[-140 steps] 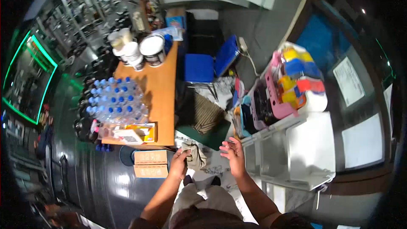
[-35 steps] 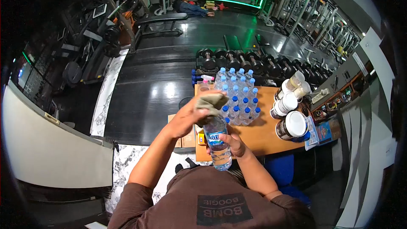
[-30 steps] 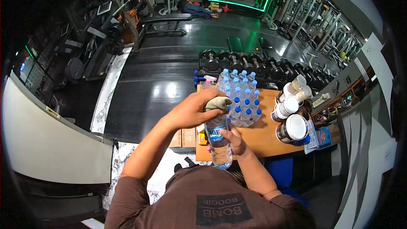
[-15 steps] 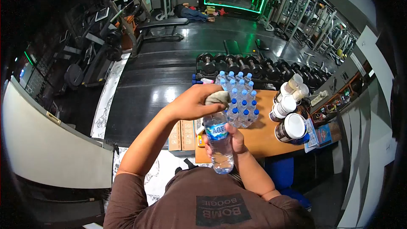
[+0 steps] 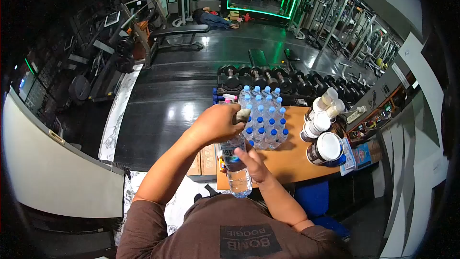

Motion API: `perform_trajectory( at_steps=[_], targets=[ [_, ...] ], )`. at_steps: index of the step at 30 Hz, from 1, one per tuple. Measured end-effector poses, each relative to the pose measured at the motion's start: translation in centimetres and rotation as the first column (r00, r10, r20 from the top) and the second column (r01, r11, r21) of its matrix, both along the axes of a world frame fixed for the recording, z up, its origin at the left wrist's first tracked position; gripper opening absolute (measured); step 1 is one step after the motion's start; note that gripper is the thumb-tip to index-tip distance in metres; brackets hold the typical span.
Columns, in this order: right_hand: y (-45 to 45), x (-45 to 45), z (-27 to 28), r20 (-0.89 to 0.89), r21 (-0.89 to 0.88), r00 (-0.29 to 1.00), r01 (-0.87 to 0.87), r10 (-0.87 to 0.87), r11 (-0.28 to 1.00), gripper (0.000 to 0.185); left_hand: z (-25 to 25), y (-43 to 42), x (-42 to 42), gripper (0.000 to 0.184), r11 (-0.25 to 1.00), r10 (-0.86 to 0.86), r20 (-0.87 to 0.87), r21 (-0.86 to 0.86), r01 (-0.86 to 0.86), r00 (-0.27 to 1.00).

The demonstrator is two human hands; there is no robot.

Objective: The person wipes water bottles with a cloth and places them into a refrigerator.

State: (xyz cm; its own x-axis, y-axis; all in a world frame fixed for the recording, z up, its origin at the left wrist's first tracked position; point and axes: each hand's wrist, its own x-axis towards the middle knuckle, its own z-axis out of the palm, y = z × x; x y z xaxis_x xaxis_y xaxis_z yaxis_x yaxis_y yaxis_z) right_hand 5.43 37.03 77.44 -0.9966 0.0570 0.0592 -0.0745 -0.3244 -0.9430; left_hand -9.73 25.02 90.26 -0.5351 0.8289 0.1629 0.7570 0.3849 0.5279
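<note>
In front of my chest is a clear plastic water bottle [image 5: 239, 182] with a blue label, nearly upright and tilted slightly. My right hand [image 5: 255, 166] is wrapped round its labelled middle. My left hand [image 5: 214, 123] is closed on a pale grey cloth [image 5: 243, 115] at the bottle's top, hiding the neck and cap. Just beyond my hands, several blue-capped water bottles [image 5: 260, 132] stand close together in rows on the wooden table [image 5: 282, 170].
White-lidded tubs [image 5: 329, 146] stand at the table's right, beside blue packets [image 5: 366, 152]. Behind the table runs a dumbbell rack [image 5: 282, 79]. A cardboard box [image 5: 208, 160] sits at the left edge, a blue chair [image 5: 311, 199] below right. A person [image 5: 214, 20] lies on the far floor.
My left hand and the cloth have shifted slightly left and down, and the hand has turned over the bottle's top. The bottle is more upright, and my right fingers have moved across its label.
</note>
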Motion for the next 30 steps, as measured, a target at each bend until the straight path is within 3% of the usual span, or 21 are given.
perform_trajectory(
  at_steps=[1,3,5,7,9,12,13,15,19,21,23,26,29,30],
  targets=[
    [0.2,0.1,0.1,0.019,-0.012,1.0,-0.003,0.003,1.0,0.058,0.2,-0.2,-0.3,0.035,0.999,-0.021,0.133,0.041,0.016,0.991],
    [0.3,0.0,0.0,0.048,-0.306,0.986,-0.141,0.163,0.942,0.056,0.6,-0.7,-0.6,0.038,0.991,-0.086,0.388,0.124,0.041,0.918],
    [0.1,-0.1,0.2,0.046,-0.398,0.979,-0.164,0.198,0.902,0.058,0.2,-0.7,-0.9,0.033,0.984,-0.123,0.472,0.175,0.044,0.873],
    [0.1,-0.5,0.8,-0.035,-0.656,0.937,-0.284,0.348,0.699,0.065,-2.5,-0.2,-1.7,0.024,0.864,-0.302,0.599,0.5,-0.052,0.742],
    [-0.2,-0.9,1.5,-0.069,-0.646,0.942,-0.292,0.327,0.705,0.071,-3.9,0.1,-2.3,0.021,0.82,-0.333,0.514,0.571,-0.026,0.791],
    [-0.2,-0.9,2.0,-0.021,-0.611,0.971,-0.202,0.24,0.765,0.073,-4.6,0.4,-1.8,0.026,0.603,-0.306,0.406,0.783,-0.155,0.861],
    [-0.1,-0.9,2.2,-0.018,-0.611,0.97,-0.202,0.241,0.766,0.073,-4.2,0.1,-1.6,0.032,0.595,-0.206,0.333,0.789,-0.152,0.92],
    [0.0,-0.9,2.4,0.047,-0.541,0.982,-0.127,0.18,0.831,0.073,-4.0,-0.3,-1.4,0.037,0.523,-0.24,0.373,0.827,-0.205,0.896],
    [0.4,-1.5,1.3,0.052,-0.564,0.991,-0.074,0.125,0.822,0.074,-2.1,-1.0,-0.4,0.056,0.694,-0.222,-0.135,0.674,0.254,0.966],
    [1.3,-2.0,-0.3,-0.027,-0.529,0.984,-0.162,0.175,0.833,0.072,-3.1,-0.5,0.3,0.073,0.834,-0.297,-0.14,0.443,0.328,0.945],
    [1.9,-2.1,-1.3,-0.028,-0.601,0.999,-0.048,0.038,0.798,0.066,-3.2,-0.5,2.2,0.073,0.867,-0.299,-0.278,0.32,0.381,0.913],
    [3.6,-2.1,-3.7,-0.123,-0.566,0.987,0.016,-0.104,0.824,0.057,-5.1,-0.7,3.9,0.067,0.811,-0.44,-0.289,0.278,0.515,0.85],
    [3.6,-1.5,-2.8,-0.151,-0.503,0.987,-0.024,-0.061,0.864,0.057,-4.3,-1.0,4.2,0.063,0.768,-0.531,-0.23,0.277,0.578,0.815],
    [3.4,-2.3,-4.0,-0.157,-0.295,0.98,0.069,-0.12,0.953,0.058,-4.6,-0.9,3.6,0.063,0.766,-0.513,-0.244,0.303,0.567,0.823]
  ],
)
